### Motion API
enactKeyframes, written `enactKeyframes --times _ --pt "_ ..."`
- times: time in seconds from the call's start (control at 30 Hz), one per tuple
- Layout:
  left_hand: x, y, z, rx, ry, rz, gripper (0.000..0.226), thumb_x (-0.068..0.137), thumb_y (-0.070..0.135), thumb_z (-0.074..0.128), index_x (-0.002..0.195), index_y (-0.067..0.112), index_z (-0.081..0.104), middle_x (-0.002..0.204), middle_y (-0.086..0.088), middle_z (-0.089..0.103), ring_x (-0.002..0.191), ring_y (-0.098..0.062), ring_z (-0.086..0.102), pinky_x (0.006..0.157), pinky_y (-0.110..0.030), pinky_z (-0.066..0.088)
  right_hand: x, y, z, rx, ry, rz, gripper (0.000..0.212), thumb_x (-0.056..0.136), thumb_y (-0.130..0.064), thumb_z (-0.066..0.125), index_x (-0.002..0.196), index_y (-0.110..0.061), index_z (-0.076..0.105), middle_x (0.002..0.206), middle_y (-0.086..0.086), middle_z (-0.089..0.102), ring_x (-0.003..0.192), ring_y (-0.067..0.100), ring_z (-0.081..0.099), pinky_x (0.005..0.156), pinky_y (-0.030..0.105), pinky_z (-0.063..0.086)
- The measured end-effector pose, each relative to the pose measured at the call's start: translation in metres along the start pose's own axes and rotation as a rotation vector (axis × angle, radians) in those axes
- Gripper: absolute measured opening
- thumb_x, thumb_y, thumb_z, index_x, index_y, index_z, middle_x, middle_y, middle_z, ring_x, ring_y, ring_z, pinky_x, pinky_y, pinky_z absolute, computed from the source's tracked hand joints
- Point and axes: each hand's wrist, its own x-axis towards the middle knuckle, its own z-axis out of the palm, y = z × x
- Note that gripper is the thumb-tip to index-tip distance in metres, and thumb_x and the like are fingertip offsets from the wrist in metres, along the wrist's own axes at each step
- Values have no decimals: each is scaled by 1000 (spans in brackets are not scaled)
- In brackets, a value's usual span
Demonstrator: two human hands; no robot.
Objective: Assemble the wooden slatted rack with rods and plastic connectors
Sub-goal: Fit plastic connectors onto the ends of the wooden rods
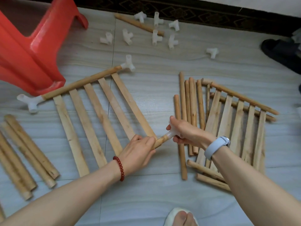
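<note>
Wooden thick rods are lying in a bundle on the grey floor at the far left, below a red plastic stool that is standing over the upper left corner. Just right of them a slatted panel is lying flat, its far rod carrying a translucent plastic connector at each end, one beside the stool's foot and one further up. The left hand, wearing a red bead bracelet, is curling its fingers round the near rod of this panel at its right end. The right hand, with a pale blue watch on the wrist, is gripping a connector that is sitting on the end of that rod, fingers and thumb wrapped around it. Loose connectors are lying scattered on the floor farther up, around a single rod. Thin rods are lying side by side just behind the right hand, and further right a stack of slatted panels is resting under the right forearm. A toe in a white slipper is showing at the bottom edge, and a dark shoe is sitting at the upper right.
</note>
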Motion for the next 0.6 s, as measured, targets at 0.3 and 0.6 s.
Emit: enactKeyframes --times 0.3,0.6 --pt "-4 5 -1 19 -11 45 12 84 26 42 82 25 30 68 5 51 54 -18 45 68 -25 31 12 -12 -2 -246 -114 251 61 100 -52 20 94 -1 53 57 4 59 38 8 36 34 16 28" --pt "-7 2 3 26 -97 17 11 84 26 41 83 23 31 69 4 52 53 -19 48 70 -25 30 18 -9 7 -407 -51 329 55 99 -49 19 94 -4 49 49 5 56 35 9 35 43 20 25"
